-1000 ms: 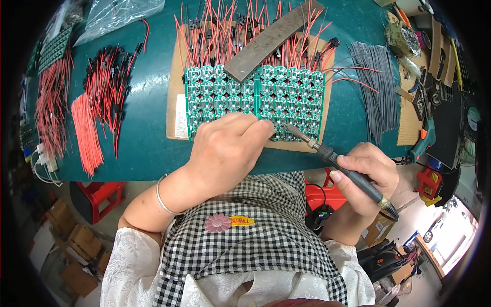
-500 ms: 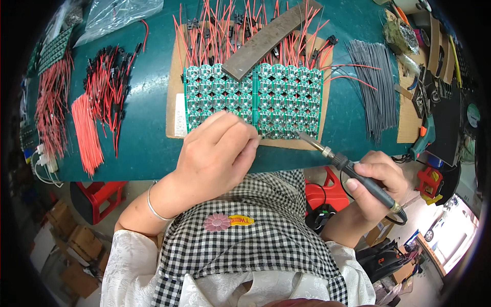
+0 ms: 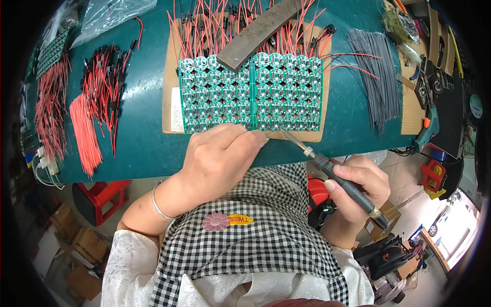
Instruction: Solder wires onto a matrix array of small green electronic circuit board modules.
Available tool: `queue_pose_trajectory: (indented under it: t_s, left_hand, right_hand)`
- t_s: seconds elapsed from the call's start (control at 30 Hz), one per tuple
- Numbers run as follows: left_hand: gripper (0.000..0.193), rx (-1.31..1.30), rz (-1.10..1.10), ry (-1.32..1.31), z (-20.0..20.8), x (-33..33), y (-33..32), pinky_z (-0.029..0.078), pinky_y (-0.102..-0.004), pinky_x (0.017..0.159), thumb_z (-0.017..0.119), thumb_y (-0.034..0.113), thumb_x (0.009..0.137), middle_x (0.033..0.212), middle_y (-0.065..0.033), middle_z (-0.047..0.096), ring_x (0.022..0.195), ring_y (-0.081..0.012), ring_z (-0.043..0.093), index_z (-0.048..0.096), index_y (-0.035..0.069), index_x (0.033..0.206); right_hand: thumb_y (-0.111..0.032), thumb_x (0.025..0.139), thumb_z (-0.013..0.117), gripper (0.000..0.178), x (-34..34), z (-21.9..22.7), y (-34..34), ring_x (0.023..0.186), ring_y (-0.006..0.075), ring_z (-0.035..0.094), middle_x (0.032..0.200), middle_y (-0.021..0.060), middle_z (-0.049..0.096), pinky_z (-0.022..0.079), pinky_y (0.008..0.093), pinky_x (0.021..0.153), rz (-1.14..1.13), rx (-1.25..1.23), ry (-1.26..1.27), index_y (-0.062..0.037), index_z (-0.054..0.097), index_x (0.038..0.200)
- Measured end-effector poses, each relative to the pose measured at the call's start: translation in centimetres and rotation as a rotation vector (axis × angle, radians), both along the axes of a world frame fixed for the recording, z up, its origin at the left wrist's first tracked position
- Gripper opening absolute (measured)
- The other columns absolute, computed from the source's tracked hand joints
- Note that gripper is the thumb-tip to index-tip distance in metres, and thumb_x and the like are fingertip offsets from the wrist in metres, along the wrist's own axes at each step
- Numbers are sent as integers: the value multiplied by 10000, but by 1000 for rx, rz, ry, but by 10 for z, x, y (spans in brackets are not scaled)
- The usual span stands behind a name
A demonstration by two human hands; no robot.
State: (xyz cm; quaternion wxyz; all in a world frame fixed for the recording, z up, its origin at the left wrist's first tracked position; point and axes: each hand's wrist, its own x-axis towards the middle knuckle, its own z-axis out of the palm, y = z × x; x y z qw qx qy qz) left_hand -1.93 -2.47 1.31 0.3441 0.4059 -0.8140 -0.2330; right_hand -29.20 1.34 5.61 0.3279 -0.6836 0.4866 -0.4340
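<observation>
My right hand (image 3: 362, 187) grips a soldering iron (image 3: 341, 180) by its dark handle, the tip slanting up and left to the front edge of a green circuit board panel (image 3: 289, 94). My left hand (image 3: 219, 159) is closed in a pinch at the same edge. From its fingertips a thin wire (image 3: 273, 132) runs toward the iron's tip; whether it is solder cannot be made out. The panel holds rows of small boards on a cardboard sheet (image 3: 174, 61). Across its back edge a flat metal bar (image 3: 258, 35) lies slanted. Red and black wires (image 3: 202, 36) with black connectors stick out behind.
On the left lie red-and-black connector leads (image 3: 105, 77), a red wire bundle (image 3: 86, 135) and another board with wires (image 3: 51, 97). Grey wires or tubes (image 3: 376, 77) lie on the right, near a green-handled tool (image 3: 425, 130). A plastic bag (image 3: 110, 20) is at the far left.
The iron and my right hand have shifted left, its tip now nearer the fingertips of my left hand. My left hand has moved slightly right and nearer me.
</observation>
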Motion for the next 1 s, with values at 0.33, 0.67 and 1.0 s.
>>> queue_pose_trajectory:
  t_s: [0.33,0.67,1.0]
  left_hand:
    - [221,3,1,-28,3,-3,0,516,-362,545,835,-49,774,757,-98,670,611,-253,649,733,-2,965]
    - [215,1,9,-18,-3,-7,-4,512,-370,545,821,-40,786,752,-100,660,617,-260,648,728,4,975]
    - [220,3,27,-53,-3,-8,-3,533,-365,552,822,-39,781,775,-96,678,645,-259,671,736,12,976]
  right_hand:
    - [41,618,877,309,-8,1,1,610,208,643,738,135,687,469,290,545,9,-8,-9,46,778,911]
    - [58,625,868,321,-8,-1,-8,618,200,645,751,139,696,462,279,544,46,0,-28,54,780,934]
    - [53,620,885,335,-8,3,-15,636,200,665,772,134,713,481,280,557,86,7,3,45,791,942]
